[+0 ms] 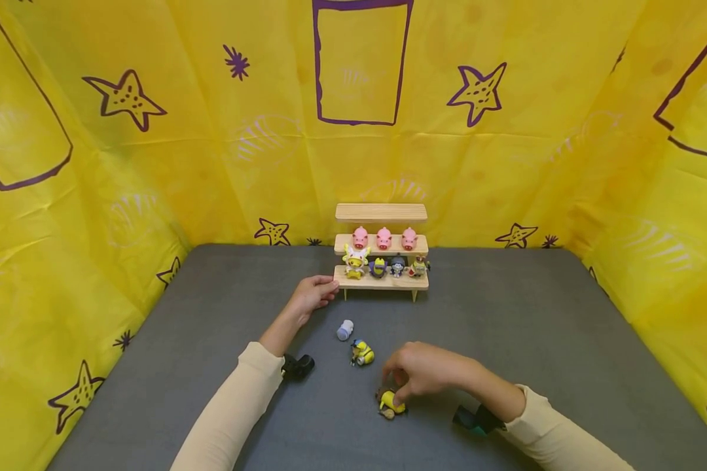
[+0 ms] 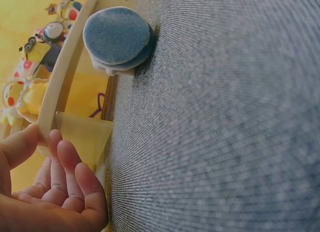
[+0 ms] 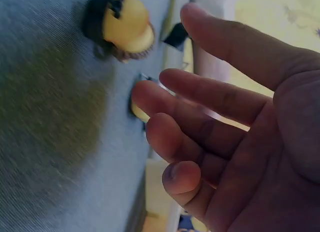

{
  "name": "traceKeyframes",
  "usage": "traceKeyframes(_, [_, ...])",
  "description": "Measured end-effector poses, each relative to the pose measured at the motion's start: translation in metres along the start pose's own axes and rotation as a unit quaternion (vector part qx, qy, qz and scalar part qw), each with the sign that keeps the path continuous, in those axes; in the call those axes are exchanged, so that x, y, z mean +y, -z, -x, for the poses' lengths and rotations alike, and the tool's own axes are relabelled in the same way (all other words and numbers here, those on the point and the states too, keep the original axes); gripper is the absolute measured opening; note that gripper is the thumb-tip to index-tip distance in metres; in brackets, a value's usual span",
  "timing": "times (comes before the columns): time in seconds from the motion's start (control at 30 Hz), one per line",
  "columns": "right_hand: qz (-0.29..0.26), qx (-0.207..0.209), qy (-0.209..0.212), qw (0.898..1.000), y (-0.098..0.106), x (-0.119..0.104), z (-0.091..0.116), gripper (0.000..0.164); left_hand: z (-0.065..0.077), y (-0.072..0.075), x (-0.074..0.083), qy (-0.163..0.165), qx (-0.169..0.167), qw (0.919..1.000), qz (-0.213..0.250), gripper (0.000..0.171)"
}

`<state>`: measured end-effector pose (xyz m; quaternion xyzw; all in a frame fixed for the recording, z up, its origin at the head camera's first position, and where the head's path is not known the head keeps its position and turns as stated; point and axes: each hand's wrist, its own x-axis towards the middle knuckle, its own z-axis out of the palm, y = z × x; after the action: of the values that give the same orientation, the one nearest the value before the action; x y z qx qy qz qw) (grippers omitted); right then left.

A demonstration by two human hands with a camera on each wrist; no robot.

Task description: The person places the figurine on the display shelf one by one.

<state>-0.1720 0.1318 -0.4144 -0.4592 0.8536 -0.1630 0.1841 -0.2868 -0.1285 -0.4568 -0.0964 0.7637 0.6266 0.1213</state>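
Observation:
My left hand point(image 1: 312, 298) pinches the left end of the lowest tier of a wooden display stand point(image 1: 377, 283); in the left wrist view the thumb lies on one face and the fingertips point(image 2: 70, 152) on the other. Over a yellow toy figure point(image 1: 395, 401) lying on the table hovers my right hand point(image 1: 429, 367). In the right wrist view its fingers point(image 3: 160, 100) are parted and loosely bent, holding nothing, and that figure point(image 3: 127, 25) shows beyond the fingertips. A yellow figure with a blue cap point(image 1: 362, 353) and a small white figure point(image 1: 345, 330) lie between the hands.
Three pink pig figures point(image 1: 384, 239) stand on the middle tier. Several small figures, among them a yellow one in a white hood point(image 1: 355, 263), line the lowest tier. Yellow patterned cloth point(image 1: 353, 163) surrounds the grey tabletop point(image 1: 507, 314) at the back and sides.

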Motion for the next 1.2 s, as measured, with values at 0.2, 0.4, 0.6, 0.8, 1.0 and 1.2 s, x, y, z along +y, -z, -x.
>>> traceKeyframes(0.2, [0.023, -0.021, -0.014, 0.999, -0.011, -0.003, -0.003, 0.037, 0.0, 0.0, 0.001, 0.001, -0.001, 1.0, -0.004, 0.038])
traceKeyframes(0.4, [0.007, -0.027, -0.02, 0.999, -0.017, -0.003, -0.005, 0.036, 0.0, -0.001, 0.001, -0.002, -0.001, 1.0, 0.0, 0.038])
traceKeyframes(0.6, [-0.014, -0.029, -0.012, 0.999, -0.019, -0.002, -0.005, 0.033, 0.0, -0.001, 0.001, 0.003, 0.003, 1.0, 0.0, 0.037])
traceKeyframes(0.8, [-0.022, -0.021, 0.003, 1.0, -0.021, -0.002, -0.004, 0.033, 0.001, -0.001, 0.001, 0.005, 0.002, 1.0, -0.002, 0.037])
traceKeyframes(1.0, [-0.037, -0.007, 0.019, 0.999, -0.023, 0.002, -0.003, 0.034, 0.0, -0.001, 0.0, -0.003, -0.001, 1.0, 0.002, 0.037])
traceKeyframes(1.2, [-0.089, 0.007, 0.027, 0.996, -0.024, 0.012, -0.004, 0.034, 0.0, 0.0, -0.001, -0.01, -0.002, 0.9999, 0.003, 0.038])
